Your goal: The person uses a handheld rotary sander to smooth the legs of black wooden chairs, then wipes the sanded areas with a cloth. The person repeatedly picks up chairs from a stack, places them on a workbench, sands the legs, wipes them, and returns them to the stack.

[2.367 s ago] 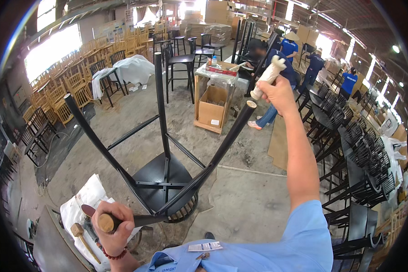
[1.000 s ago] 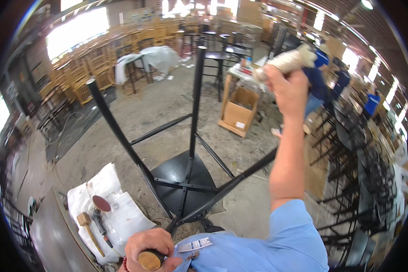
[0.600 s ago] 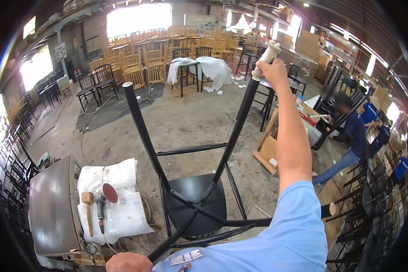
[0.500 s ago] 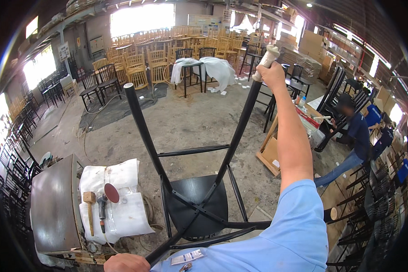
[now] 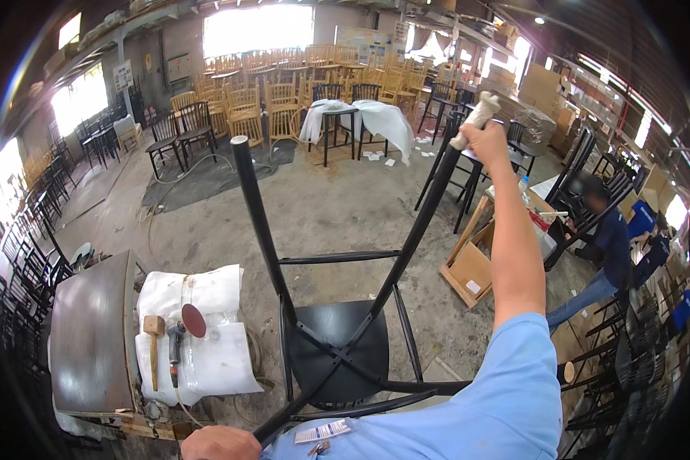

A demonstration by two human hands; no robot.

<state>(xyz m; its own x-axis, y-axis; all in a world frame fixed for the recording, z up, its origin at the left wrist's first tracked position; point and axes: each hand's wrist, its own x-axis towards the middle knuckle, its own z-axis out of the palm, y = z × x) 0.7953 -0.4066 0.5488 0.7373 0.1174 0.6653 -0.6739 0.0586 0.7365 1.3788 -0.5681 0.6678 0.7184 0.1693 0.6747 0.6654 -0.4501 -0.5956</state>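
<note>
A black wooden chair or bar stool [image 5: 339, 345] is tipped over in front of me, its legs pointing up and toward me, with crossed braces beneath the seat. My right hand [image 5: 486, 144] is closed round a cream-coloured, knobby-ended cylinder [image 5: 479, 113] at the upper end of the right far leg [image 5: 429, 195]. Whether it sits over the leg tip or lies against it I cannot tell. The left far leg [image 5: 254, 203] ends in a bare pale tip. At the lower edge, my left hand [image 5: 221, 444] is closed on a near leg [image 5: 287, 418]; its fingers are partly hidden.
On a padded white support [image 5: 222, 356] at left lie a wooden mallet [image 5: 153, 349] and a sander with a reddish disc [image 5: 194, 320]. A dark-topped bench [image 5: 92, 330] stands beside it. A co-worker [image 5: 613, 238] handles black chairs at right. Stacked wooden chairs [image 5: 284, 107] fill the back.
The whole scene sits slightly further right in view. My right hand stays on the cream cylinder, which leans a little more to the right. My left hand keeps its place on the leg.
</note>
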